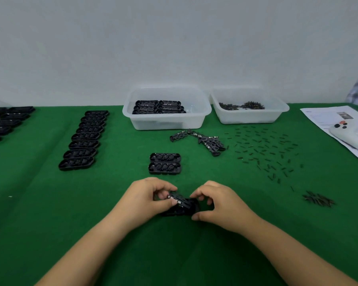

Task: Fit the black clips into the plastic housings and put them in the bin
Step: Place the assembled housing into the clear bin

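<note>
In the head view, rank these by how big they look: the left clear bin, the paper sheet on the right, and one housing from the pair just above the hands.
1. Left clear bin, clearly largest.
2. Paper sheet, but the frame crops it, so unsure.
3. Housing, smallest by far, though nearer the camera.

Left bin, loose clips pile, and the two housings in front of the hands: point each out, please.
Left bin [203, 112]: head view, on its right rim.
Clips pile [207, 141]: head view, on the middle of the heap.
Two housings [165, 163]: head view, where the pair meet.
</note>
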